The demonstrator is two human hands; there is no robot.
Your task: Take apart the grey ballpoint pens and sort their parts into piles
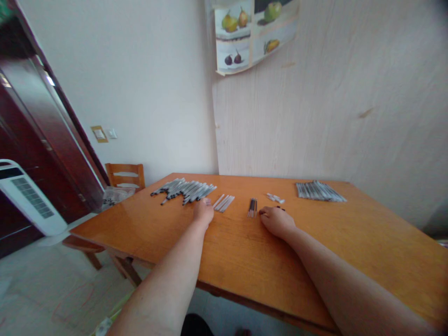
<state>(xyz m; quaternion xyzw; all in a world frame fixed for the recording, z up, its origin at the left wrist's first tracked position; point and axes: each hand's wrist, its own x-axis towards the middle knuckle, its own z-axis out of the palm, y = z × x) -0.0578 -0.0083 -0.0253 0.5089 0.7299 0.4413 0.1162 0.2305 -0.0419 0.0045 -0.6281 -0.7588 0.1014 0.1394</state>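
Note:
My left hand [203,211] rests on the table with its fingers curled together, between the large pile of pens [189,190] and a small row of clear pen barrels [224,203]. Whatever its fingers may hold is hidden. On the other side, my right hand [277,220] lies low with fingers drawn in, just right of a few dark ink refills [252,207] lined up side by side. Its grip is too small to make out. Beyond that hand lie several small white pieces [276,198], and a bit of something black shows behind its knuckles.
A neat batch of pens [320,191] lies at the back right of the wooden table [238,252]. A wooden chair [125,175] stands by the far left corner. The wall [266,135] borders the table's back edge. A white upright appliance [31,198] stands on the left.

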